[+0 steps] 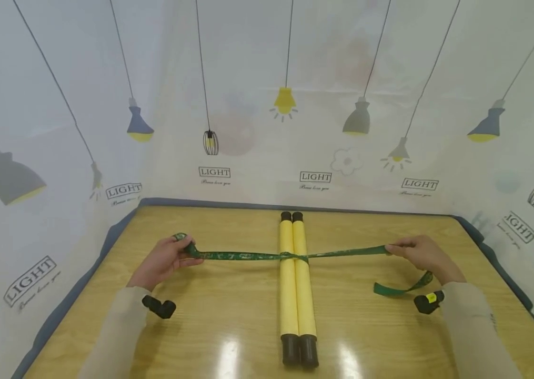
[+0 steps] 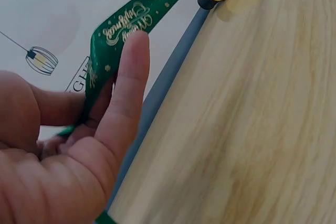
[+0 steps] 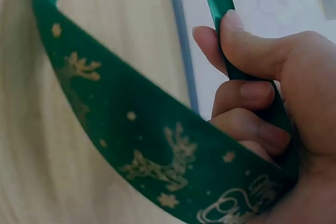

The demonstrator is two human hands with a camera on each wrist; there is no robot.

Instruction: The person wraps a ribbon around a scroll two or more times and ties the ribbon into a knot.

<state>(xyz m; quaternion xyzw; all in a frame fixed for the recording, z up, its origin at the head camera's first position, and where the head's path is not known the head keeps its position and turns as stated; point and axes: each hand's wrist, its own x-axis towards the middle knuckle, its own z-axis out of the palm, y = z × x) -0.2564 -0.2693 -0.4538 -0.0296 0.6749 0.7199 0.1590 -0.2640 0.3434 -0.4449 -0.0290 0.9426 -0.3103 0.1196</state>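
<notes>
Two yellow sticks (image 1: pixel 286 295) with black end caps lie side by side on the wooden table. A green ribbon (image 1: pixel 243 256) with gold print wraps round their middle and crosses there, both ends stretched out sideways. At the left, my left hand (image 1: pixel 164 260) pinches one end between thumb and fingers, its little-finger side hidden in the head view. My right hand (image 1: pixel 423 255) pinches the other end between thumb and forefinger, the remaining fingers curled over the ribbon in the right wrist view. A loose tail of ribbon (image 3: pixel 131 114) hangs below that hand in a curve.
The wooden table (image 1: pixel 229 310) spreads round the sticks, bordered by a blue-grey edge (image 1: pixel 219 204). A white curtain (image 1: pixel 248 63) printed with lamps rises behind and on both sides. Small black wrist cameras (image 1: pixel 159 307) sit at the cuffs.
</notes>
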